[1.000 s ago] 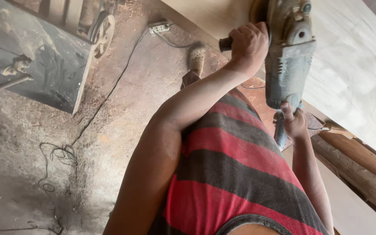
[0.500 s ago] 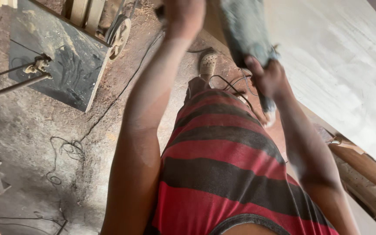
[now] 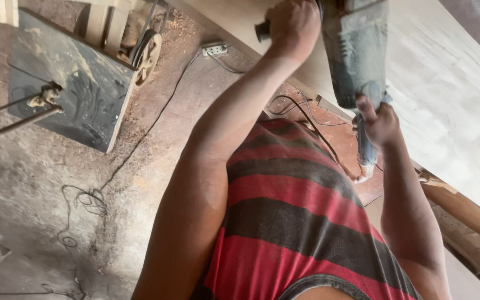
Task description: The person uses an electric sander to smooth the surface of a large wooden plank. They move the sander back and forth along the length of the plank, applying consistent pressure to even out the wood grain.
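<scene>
A grey angle grinder (image 3: 354,53), judged heavy and rigid, is held over the pale plywood sheet (image 3: 451,94): side handle clenched by the left hand (image 3: 293,25), rear body (cord trailing) wrapped by the right hand (image 3: 381,122).

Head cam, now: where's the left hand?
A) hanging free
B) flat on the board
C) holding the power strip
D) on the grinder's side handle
D: the left hand is closed around the black side handle of the grinder; the right hand grips its rear.
</scene>
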